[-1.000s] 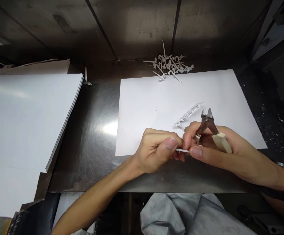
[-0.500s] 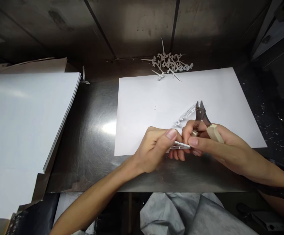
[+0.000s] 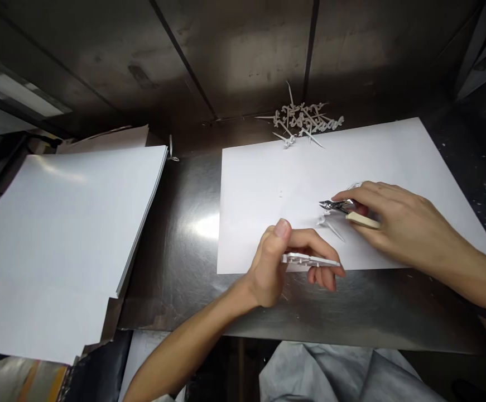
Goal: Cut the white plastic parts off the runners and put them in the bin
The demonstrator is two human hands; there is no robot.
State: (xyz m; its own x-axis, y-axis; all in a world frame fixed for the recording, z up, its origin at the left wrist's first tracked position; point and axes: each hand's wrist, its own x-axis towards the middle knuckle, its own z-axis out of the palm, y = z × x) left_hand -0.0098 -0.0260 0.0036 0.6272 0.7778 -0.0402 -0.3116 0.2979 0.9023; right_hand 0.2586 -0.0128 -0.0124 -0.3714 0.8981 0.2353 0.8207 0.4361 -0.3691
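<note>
Take the centre of the white sheet (image 3: 253, 190) as the middle of your clock. Your left hand (image 3: 269, 265) sits at 8 o'clock, above the sheet's near edge, its grip closed on a thin white part (image 3: 312, 260). That part runs nearly level from under your thumb to your bent index finger, pointing to 3 o'clock. Your right hand (image 3: 399, 218) is over the sheet at 3 o'clock, its grip wrapped round the cutters (image 3: 362, 220), a pale handle against the palm and the tips aimed at 9 o'clock. Near those tips, at their 6 o'clock, a spiked white scrap (image 3: 323, 220) lies on the sheet, spike towards 5 o'clock. A partly hidden white piece (image 3: 355, 185) shows just beyond your right index finger. At 11 o'clock a heap of white scraps (image 3: 303, 118) overlaps the sheet's far edge and the desk (image 3: 184, 251); a paper stack (image 3: 79, 218) lies at 9 o'clock
</note>
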